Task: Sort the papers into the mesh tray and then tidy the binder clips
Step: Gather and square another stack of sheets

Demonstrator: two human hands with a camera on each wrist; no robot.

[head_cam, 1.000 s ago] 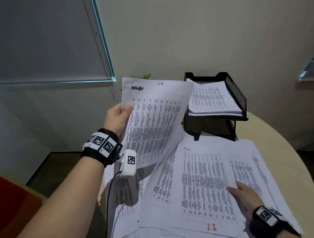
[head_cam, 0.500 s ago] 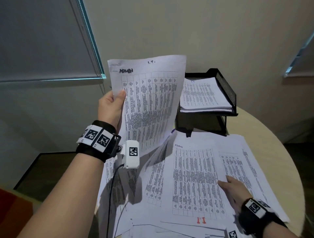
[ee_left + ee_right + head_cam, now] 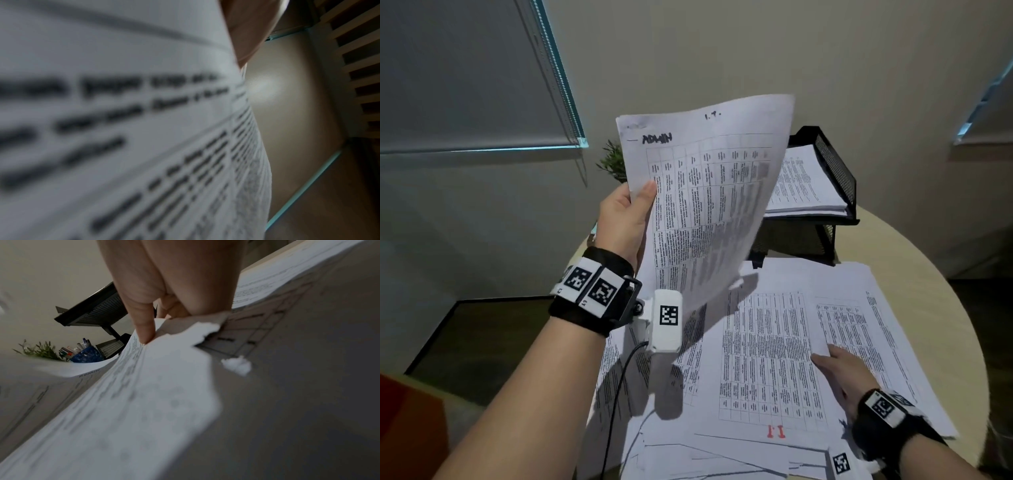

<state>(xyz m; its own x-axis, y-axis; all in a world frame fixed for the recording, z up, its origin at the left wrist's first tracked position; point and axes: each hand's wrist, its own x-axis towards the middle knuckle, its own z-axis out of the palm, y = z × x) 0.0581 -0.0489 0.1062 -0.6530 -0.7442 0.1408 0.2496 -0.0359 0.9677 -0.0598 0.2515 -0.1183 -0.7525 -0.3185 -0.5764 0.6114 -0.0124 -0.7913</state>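
1. The left hand (image 3: 625, 219) pinches a white printed sheet headed ADMIN (image 3: 709, 192) by its left edge, thumb on the face, held upright at centre frame.
2. The right hand (image 3: 839, 371) lies at lower right, fingers pressing on the spread of loose printed papers (image 3: 767, 359); the right wrist view shows a fingertip at a sheet's edge.
3. The black wire-mesh tray (image 3: 837, 171), upper right, already holds a stack.
4. Sorting is under way, I judge; next, carry the sheet rightward and lay it flat in the tray.
5. No binder clips visible.
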